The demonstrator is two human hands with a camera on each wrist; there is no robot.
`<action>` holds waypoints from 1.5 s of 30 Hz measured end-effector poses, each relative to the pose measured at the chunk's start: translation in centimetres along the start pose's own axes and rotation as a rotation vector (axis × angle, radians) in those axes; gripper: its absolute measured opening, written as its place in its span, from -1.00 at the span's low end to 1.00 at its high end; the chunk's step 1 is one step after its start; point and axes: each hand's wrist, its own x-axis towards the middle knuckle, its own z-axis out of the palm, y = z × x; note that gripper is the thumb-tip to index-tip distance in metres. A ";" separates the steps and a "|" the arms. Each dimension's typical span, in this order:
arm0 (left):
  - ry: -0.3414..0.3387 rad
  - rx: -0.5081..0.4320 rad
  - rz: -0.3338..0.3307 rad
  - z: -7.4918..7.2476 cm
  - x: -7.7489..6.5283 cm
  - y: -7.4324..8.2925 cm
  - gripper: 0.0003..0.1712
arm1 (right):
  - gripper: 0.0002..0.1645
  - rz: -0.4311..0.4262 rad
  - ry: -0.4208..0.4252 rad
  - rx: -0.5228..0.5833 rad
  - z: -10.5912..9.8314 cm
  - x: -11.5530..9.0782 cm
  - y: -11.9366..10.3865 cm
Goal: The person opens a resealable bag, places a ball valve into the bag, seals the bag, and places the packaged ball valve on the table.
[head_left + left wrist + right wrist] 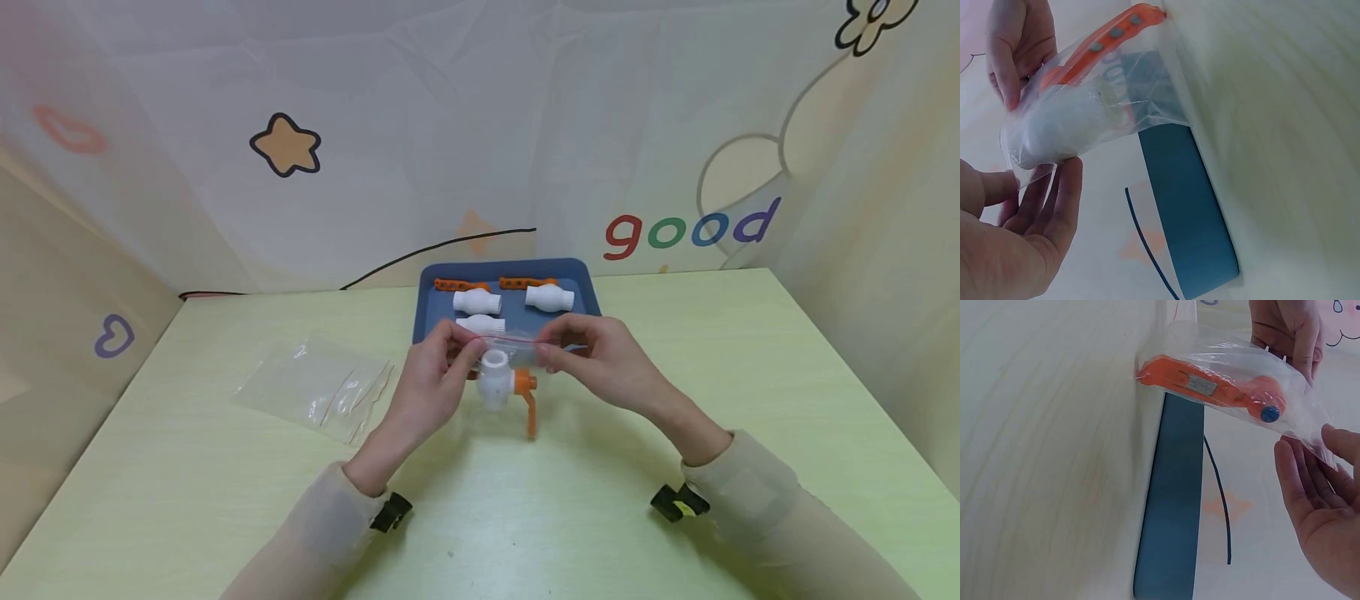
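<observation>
A clear zip bag (513, 338) with a red strip along its top hangs between both hands, in front of the tray. My left hand (429, 382) pinches one end of the bag's top edge between thumb and fingers. At the other end my right hand (613, 363) pinches it the same way. Inside the bag is a white plastic ball valve (495, 385) with an orange handle (531, 414) pointing down. The left wrist view shows the white valve body (1063, 122) through the film; the right wrist view shows the orange handle (1194, 384) side.
Behind the hands a blue tray (429, 321) holds white valve bodies (550, 298) and two orange handles (459, 285). More clear zip bags (315, 383) lie flat on the table (750, 400) at the left. A printed curtain (420, 125) stands along the back.
</observation>
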 end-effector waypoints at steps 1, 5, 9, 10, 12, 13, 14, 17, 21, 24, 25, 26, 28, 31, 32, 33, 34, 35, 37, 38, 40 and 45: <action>-0.001 0.001 0.001 0.0 0.0 0.0 -0.88 | -0.83 0.000 0.006 -0.005 0.0 0.0 0.0; -0.005 -0.008 0.001 0.1 -0.1 0.1 -0.88 | -0.84 0.015 0.024 -0.002 0.2 0.1 0.1; -0.014 -0.029 -0.005 0.1 -0.1 0.2 -0.90 | -0.86 0.020 0.043 0.008 0.4 0.0 0.0; -0.016 -0.034 -0.007 0.1 -0.1 0.2 -0.90 | -0.86 0.018 0.048 0.007 0.5 0.0 0.0; -0.019 -0.045 -0.012 0.1 -0.1 0.2 -0.91 | -0.87 0.012 0.056 0.000 0.5 0.0 0.0; -0.019 -0.049 -0.013 0.1 -0.1 0.2 -0.91 | -0.87 0.009 0.058 -0.005 0.5 -0.1 0.0; -0.018 -0.049 -0.014 0.2 -0.1 0.2 -0.91 | -0.88 0.006 0.060 -0.009 0.6 -0.1 0.0; -0.022 -0.041 -0.012 0.1 -0.1 0.1 -0.88 | -0.89 -0.002 0.063 -0.017 0.6 -0.1 0.0; -0.034 -0.004 0.003 0.1 0.0 0.1 -0.86 | -0.89 -0.007 0.067 -0.017 0.6 -0.2 -0.1; -0.039 0.015 0.020 0.1 0.0 0.1 -0.88 | -0.90 -0.002 0.068 -0.011 0.7 -0.3 -0.2; -0.039 0.017 0.024 0.1 0.0 0.1 -0.90 | -0.90 0.000 0.067 -0.008 0.7 -0.4 -0.2; -0.039 0.018 0.028 0.1 0.0 0.1 -0.92 | -0.90 0.004 0.067 -0.010 0.8 -0.3 -0.1; -0.042 0.023 0.037 0.2 0.0 0.1 -0.94 | -0.89 0.006 0.064 -0.012 0.8 -0.4 -0.1; -0.047 0.035 0.053 0.2 0.0 0.2 -0.95 | -0.88 0.004 0.057 -0.027 0.7 -0.4 -0.1; -0.048 0.040 0.058 0.1 0.0 0.2 -0.95 | -0.87 -0.001 0.053 -0.033 0.7 -0.3 -0.1; -0.048 0.046 0.062 0.1 0.0 0.3 -0.95 | -0.87 -0.006 0.048 -0.038 0.7 -0.3 -0.2; -0.048 0.053 0.066 0.1 0.0 0.3 -0.95 | -0.86 -0.013 0.043 -0.046 0.6 -0.3 -0.2; -0.048 0.061 0.068 0.1 0.0 0.3 -0.95 | -0.85 -0.023 0.038 -0.053 0.6 -0.3 -0.2; -0.049 0.075 0.072 0.1 0.0 0.4 -0.94 | -0.84 -0.050 0.033 -0.075 0.5 -0.3 -0.3; -0.050 0.078 0.072 0.1 0.0 0.4 -0.94 | -0.84 -0.064 0.033 -0.086 0.5 -0.3 -0.4; -0.055 0.081 0.069 0.0 0.0 0.4 -0.94 | -0.85 -0.089 0.036 -0.111 0.4 -0.3 -0.4; -0.071 0.058 0.053 0.0 0.0 0.4 -0.94 | -0.87 -0.131 0.052 -0.151 0.3 -0.2 -0.5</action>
